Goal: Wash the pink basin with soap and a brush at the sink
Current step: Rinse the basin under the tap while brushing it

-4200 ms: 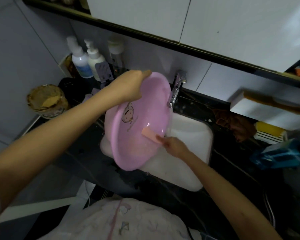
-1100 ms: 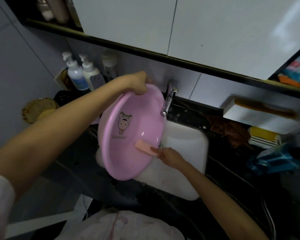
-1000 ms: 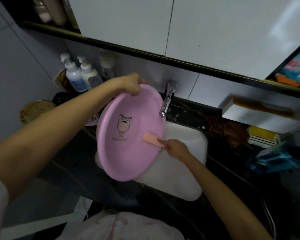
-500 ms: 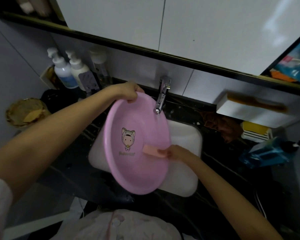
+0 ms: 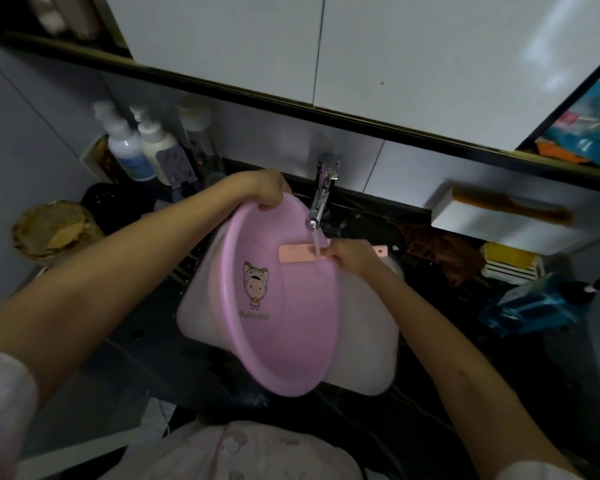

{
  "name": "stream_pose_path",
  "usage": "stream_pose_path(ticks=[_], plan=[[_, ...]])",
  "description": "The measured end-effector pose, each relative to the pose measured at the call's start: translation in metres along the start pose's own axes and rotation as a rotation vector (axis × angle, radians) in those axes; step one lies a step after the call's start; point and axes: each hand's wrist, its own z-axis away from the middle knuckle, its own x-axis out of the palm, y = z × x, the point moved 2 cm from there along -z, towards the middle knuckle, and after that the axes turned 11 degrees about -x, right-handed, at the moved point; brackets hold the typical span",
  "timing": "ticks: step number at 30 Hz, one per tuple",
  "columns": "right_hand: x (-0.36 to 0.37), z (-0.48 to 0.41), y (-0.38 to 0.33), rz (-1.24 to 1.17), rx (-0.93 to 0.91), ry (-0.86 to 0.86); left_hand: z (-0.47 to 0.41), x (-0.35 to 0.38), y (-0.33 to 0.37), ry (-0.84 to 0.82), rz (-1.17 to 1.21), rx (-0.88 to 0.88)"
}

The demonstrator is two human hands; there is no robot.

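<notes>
Fingers [image 5: 275, 195] grip pink basin [image 5: 293, 341], lettering [image 5: 253, 316] unreadable

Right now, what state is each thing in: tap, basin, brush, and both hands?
tap: on, water running onto the brush.
basin: tilted on its side over the sink.
brush: held across the basin's inside, under the stream.
left hand: grips the basin's top rim.
right hand: grips the brush.

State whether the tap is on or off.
On: water streams from the tap onto the brush in the right hand.
</notes>
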Motion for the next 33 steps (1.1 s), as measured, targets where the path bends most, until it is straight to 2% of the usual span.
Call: stream_pose_path(ticks=[3,6,8,10,12,15,19,22,24,25,27,28,33], plan=[[0.005,0.003,0.002,0.074,-0.016,0.002,0.000,-0.001,0.003,0.000,-0.025,-0.004],[0.040,0.016,0.009,-0.234,0.155,-0.067,0.000,-0.001,0.002,-0.019,-0.033,-0.001],[0.059,0.026,0.007,-0.411,0.233,-0.194,0.000,-0.001,-0.001,-0.034,-0.020,-0.010],[0.069,0.029,0.005,-0.567,0.238,-0.287,0.001,-0.001,-0.003,-0.036,-0.011,-0.021],[0.065,0.028,0.005,-0.599,0.211,-0.318,0.003,-0.001,-0.002,-0.030,-0.022,-0.029],[0.036,0.019,0.002,-0.346,0.183,-0.245,0.007,0.000,0.004,-0.032,-0.070,-0.037],[-0.011,0.003,-0.009,0.183,-0.150,0.093,0.009,-0.001,0.004,-0.036,-0.149,-0.017],[-0.021,-0.004,-0.010,0.230,-0.259,0.233,0.016,0.000,0.007,-0.009,-0.241,-0.010],[-0.008,-0.006,-0.003,0.094,-0.146,0.109,0.026,-0.002,0.009,0.019,-0.267,-0.045],[0.002,-0.005,0.003,-0.014,-0.032,0.007,0.033,-0.003,0.008,0.042,-0.264,-0.084],[0.022,0.003,0.008,-0.435,0.237,-0.076,0.056,-0.003,0.000,0.088,-0.221,-0.197],[0.032,0.007,0.007,-0.551,0.317,-0.056,0.069,0.000,-0.006,0.110,-0.199,-0.237],[0.068,0.022,-0.002,-0.562,0.362,-0.069,0.130,0.039,-0.031,0.206,-0.147,-0.233]])
